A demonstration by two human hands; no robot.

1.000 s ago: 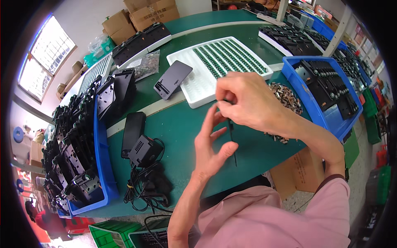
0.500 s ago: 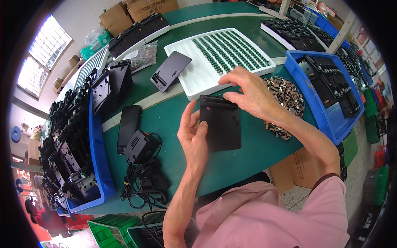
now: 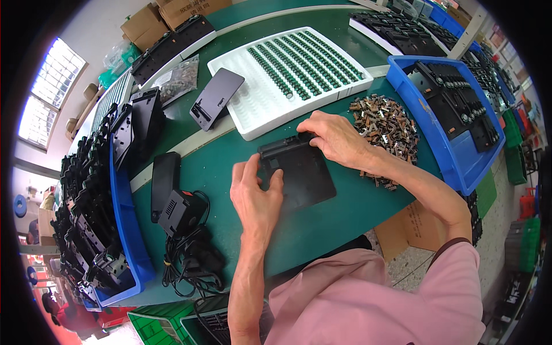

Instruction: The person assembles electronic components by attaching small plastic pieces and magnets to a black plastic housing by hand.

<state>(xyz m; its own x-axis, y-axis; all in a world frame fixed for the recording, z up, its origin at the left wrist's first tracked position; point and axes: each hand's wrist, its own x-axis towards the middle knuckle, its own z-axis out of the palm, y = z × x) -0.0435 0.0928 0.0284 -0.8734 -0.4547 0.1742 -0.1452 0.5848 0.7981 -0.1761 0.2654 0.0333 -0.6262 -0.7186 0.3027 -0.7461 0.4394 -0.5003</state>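
A flat black plastic panel (image 3: 302,179) with a raised ridge along its far edge lies tilted low over the green tabletop in front of me. My left hand (image 3: 256,192) grips its left side, thumb on the upper face and fingers bent around the far left corner. At the far right corner, my right hand (image 3: 336,138) has thumb and forefinger closed about the dark end of the ridge. Whether a small part sits between those fingertips is hidden. Beyond the panel stands a white tray (image 3: 248,119) holding rows of small green-and-black round parts (image 3: 307,63).
A pile of small metal-and-brown parts (image 3: 386,135) lies right of my right hand. Blue bins (image 3: 454,164) (image 3: 129,230) of black assemblies flank the workspace. Another grey panel (image 3: 217,98) leans on the tray. A black boxy device (image 3: 181,213) with cables sits at left.
The panel has turned counterclockwise and come down flatter toward the table. My right hand has moved with its far corner, and my left hand has shifted slightly left. The whole view has shifted a little.
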